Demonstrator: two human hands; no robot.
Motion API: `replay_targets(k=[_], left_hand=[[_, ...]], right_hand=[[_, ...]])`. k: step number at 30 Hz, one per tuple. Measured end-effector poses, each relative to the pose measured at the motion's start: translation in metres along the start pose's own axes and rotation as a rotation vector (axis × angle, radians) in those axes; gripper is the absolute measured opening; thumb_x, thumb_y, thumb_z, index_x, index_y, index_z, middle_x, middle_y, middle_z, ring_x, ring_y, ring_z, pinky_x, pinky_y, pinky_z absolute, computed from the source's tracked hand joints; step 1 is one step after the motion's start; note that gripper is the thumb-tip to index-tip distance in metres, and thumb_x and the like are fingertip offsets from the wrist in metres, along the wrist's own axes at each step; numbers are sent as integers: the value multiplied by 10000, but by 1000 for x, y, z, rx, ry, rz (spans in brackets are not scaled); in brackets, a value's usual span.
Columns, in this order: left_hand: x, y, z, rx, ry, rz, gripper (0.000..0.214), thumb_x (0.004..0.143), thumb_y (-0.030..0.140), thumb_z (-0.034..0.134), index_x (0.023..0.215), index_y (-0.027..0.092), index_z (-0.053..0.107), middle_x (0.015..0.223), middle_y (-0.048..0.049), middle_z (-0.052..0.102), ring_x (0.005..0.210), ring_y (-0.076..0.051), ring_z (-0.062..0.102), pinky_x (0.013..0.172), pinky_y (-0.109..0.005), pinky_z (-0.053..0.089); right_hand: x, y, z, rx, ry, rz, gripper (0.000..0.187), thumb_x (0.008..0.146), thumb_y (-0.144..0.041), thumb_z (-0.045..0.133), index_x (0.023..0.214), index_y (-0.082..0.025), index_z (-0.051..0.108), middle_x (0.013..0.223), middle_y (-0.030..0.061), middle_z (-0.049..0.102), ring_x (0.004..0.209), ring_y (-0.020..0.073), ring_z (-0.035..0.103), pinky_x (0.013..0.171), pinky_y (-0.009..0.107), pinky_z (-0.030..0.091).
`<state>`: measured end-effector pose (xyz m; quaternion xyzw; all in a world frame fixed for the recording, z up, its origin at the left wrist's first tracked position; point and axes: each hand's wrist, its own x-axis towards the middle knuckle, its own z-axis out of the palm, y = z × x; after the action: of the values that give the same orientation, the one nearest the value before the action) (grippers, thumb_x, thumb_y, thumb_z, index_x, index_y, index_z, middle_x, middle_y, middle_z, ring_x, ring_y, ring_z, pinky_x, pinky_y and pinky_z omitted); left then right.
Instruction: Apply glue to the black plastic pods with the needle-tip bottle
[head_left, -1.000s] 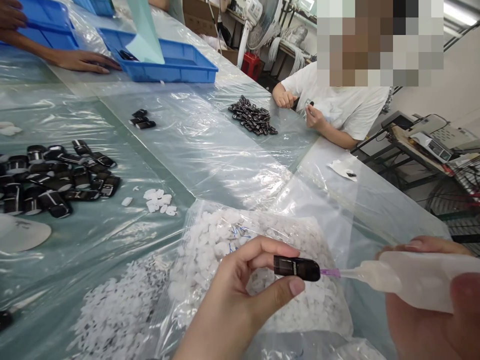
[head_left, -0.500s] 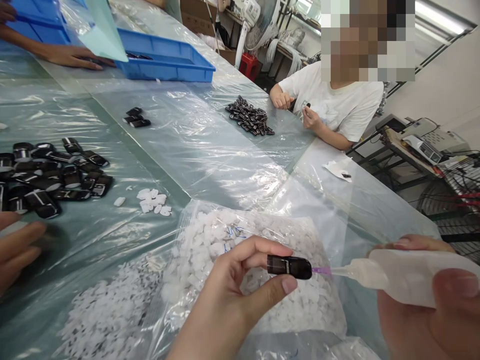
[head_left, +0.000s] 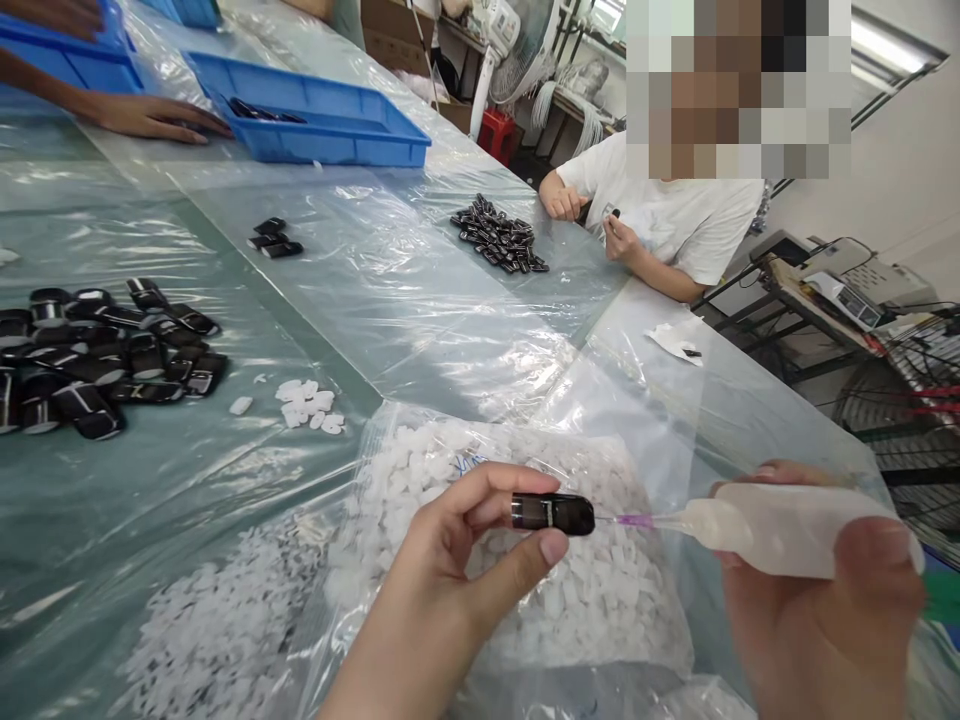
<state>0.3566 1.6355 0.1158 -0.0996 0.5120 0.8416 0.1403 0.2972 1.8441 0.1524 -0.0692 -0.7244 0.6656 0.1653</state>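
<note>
Between its thumb and fingers, my left hand [head_left: 469, 560] pinches a small glossy black plastic casing [head_left: 553, 513], held level with its rounded end to the right. My right hand [head_left: 825, 600] is wrapped round a translucent white squeeze bottle [head_left: 795, 525]. From the bottle's nozzle a purple dispensing needle [head_left: 637, 521] points left, its thin metal tip at the casing's rounded end. Whether the tip enters the casing I cannot tell. Below both hands lies a clear bag [head_left: 600, 610] filled with small white pieces.
Loose white bits [head_left: 217, 620] lie left of the bag, with larger white pieces [head_left: 306, 402] beyond. Black casings form a pile [head_left: 112, 350] at left and another pile [head_left: 501, 235] near a co-worker [head_left: 697, 225]. Another person's hand [head_left: 150, 117] rests beside a blue tray [head_left: 337, 145].
Both my hands have shifted left, and the casing sits slightly higher. A thin metal tip now shows before the purple part. Another person's hand at the left edge and a pale green sheet have gone.
</note>
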Motion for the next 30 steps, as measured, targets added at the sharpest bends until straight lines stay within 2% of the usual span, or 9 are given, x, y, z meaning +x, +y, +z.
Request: replay_targets(k=[8, 15, 21, 26, 28, 30], left_hand=[[0, -1, 2, -29, -22, 15, 226, 886, 395, 715, 1065, 276, 646, 974, -13, 681, 916, -188, 583, 774, -284, 376], [1, 2, 5, -27, 37, 22, 195, 847, 368, 752, 992, 256, 683, 895, -10, 683, 889, -188, 578, 754, -264, 401], [0, 1, 3, -50, 30, 40, 183, 863, 363, 744, 999, 260, 678, 928, -6, 686, 913, -178, 584, 777, -257, 408], [1, 1, 1, -112, 16, 16, 226, 857, 376, 759, 1024, 253, 671, 973, -18, 700, 947, -188, 597, 808, -273, 427], [2, -2, 0, -122, 54, 41, 260, 836, 397, 780, 1021, 249, 673, 965, -23, 710, 918, -184, 598, 801, -275, 430], [3, -5, -2, -142, 124, 107, 296, 801, 423, 811, 993, 241, 678, 938, -23, 725, 878, -172, 607, 807, -271, 434]], right_hand=[[-4, 3, 5, 11, 24, 65, 518, 516, -706, 812, 721, -250, 675, 716, 8, 532, 609, 158, 498, 484, 229, 432], [4, 17, -7, 31, -104, 19, 434, 625, -656, 777, 752, -249, 698, 725, 12, 557, 534, 140, 498, 426, 236, 449], [0, 17, -1, 47, -57, 37, 488, 564, -657, 816, 733, -218, 686, 730, 12, 555, 537, 135, 502, 402, 219, 434], [-4, 19, 1, 19, -81, 105, 477, 643, -655, 776, 792, -217, 662, 754, -2, 534, 553, 128, 511, 433, 219, 440], [-4, 25, -4, 20, -124, 130, 460, 686, -657, 734, 821, -224, 655, 691, -5, 530, 523, 141, 511, 444, 251, 458], [-2, 36, -12, 54, -148, 243, 459, 704, -674, 692, 861, -245, 645, 614, -2, 538, 515, 176, 538, 471, 293, 494]])
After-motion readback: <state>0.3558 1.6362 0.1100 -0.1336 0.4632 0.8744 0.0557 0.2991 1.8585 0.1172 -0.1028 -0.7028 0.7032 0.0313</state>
